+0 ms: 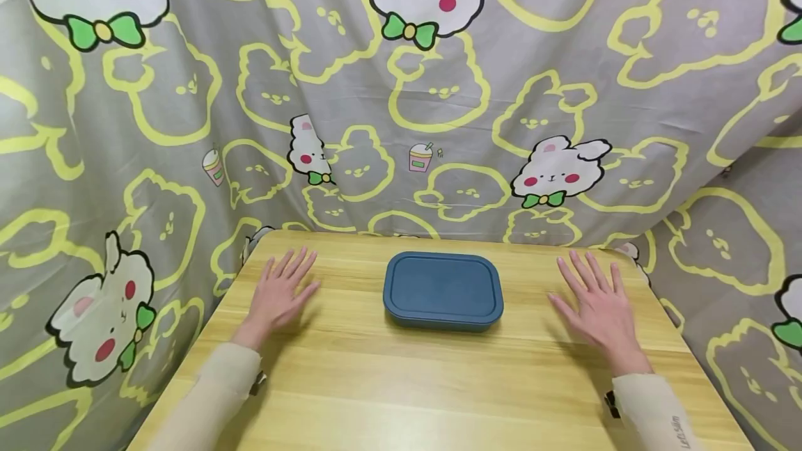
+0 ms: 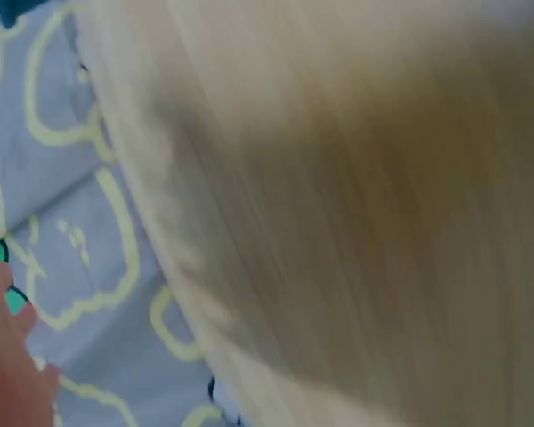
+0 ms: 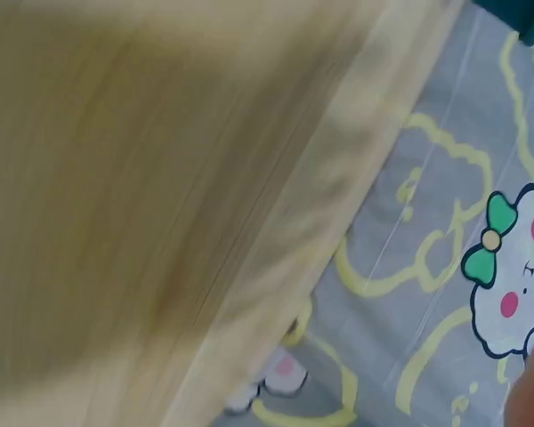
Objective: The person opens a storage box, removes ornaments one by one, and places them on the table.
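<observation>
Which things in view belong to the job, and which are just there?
Likely the job:
- blue box, between the hands, touched by neither
- left hand, fingers spread
- right hand, fingers spread

Just there:
- wooden table
- patterned cloth behind

The wooden worktop (image 1: 401,381) carries a blue lidded box (image 1: 443,289), between the left hand (image 1: 278,298) and right hand (image 1: 600,310).

One rectangular container (image 1: 442,292), matte dark blue, rounded corners, low walls. Lid (image 1: 432,285) on, seated all round; top flat with a narrow groove running just inside its edge. Pose: upright, lid up, long sides running crosswise between left fingers (image 1: 305,268) and right fingers (image 1: 569,276). Not touched by either; slightly nearer the right fingers. Far edge roughly level with the index fingertips, near wall closer to the wearer than both thumbs.
</observation>
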Motion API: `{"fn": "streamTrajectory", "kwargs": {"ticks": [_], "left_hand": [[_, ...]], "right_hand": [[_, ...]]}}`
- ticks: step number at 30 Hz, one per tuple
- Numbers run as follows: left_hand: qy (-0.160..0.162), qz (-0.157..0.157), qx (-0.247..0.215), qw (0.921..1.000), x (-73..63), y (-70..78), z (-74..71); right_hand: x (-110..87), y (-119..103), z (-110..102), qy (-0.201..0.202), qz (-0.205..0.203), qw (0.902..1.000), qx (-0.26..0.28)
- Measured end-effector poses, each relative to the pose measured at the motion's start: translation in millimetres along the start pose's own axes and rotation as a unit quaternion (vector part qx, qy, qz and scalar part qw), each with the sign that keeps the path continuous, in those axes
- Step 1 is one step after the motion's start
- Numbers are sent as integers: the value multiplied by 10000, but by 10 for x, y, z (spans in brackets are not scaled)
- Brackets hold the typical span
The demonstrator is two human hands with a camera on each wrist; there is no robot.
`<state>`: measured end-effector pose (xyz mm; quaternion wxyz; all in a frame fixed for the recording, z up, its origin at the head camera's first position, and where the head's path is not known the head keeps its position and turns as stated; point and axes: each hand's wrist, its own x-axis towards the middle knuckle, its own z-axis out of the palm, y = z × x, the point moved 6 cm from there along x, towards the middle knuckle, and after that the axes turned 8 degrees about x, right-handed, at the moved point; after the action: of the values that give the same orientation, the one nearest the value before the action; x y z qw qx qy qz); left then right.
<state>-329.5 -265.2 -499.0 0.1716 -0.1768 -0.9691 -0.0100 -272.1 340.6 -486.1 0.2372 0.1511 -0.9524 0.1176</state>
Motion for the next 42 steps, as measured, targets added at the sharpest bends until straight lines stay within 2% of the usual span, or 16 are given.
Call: {"fn": "streamTrajectory", "kwargs": {"ticks": [3, 5, 7, 9, 11, 13, 15, 19, 22, 31, 35, 42], "left_hand": [[-247, -313, -1031, 9939, 65, 180, 88], [-344, -383, -1589, 9860, 110, 340, 149], [-399, -375, -2009, 9781, 144, 514, 205], [-516, -347, -2336, 9703, 162, 686, 249], [-665, -322, -2635, 9618, 175, 851, 286], [-832, -336, -2934, 9518, 184, 996, 319], [-1053, -384, -3159, 9421, 195, 1111, 341], [-1267, -351, -3456, 9291, 216, 1259, 371], [-1350, -287, -3580, 9235, 224, 1320, 393], [-1415, -200, -3884, 9103, 237, 1401, 402], [-1380, -108, -3896, 9105, 252, 1430, 407], [-1401, -157, -3781, 9149, 244, 1437, 436]], "right_hand": [[48, -72, 71, -167, 336, 9963, 769], [82, -139, 129, -274, 565, 9849, 1615], [110, -219, 203, -412, 780, 9631, 2542], [125, -304, 287, -589, 989, 9348, 3359], [122, -380, 389, -786, 1117, 9106, 3902], [104, -447, 494, -1032, 1179, 8955, 4166], [91, -508, 582, -1222, 1184, 8875, 4282], [80, -607, 695, -1468, 1102, 8807, 4367], [84, -663, 723, -1561, 1081, 8804, 4346], [111, -766, 764, -1767, 1138, 8903, 4039], [109, -790, 791, -1830, 1166, 8908, 3992], [98, -787, 841, -1913, 1195, 8935, 3884]]}}
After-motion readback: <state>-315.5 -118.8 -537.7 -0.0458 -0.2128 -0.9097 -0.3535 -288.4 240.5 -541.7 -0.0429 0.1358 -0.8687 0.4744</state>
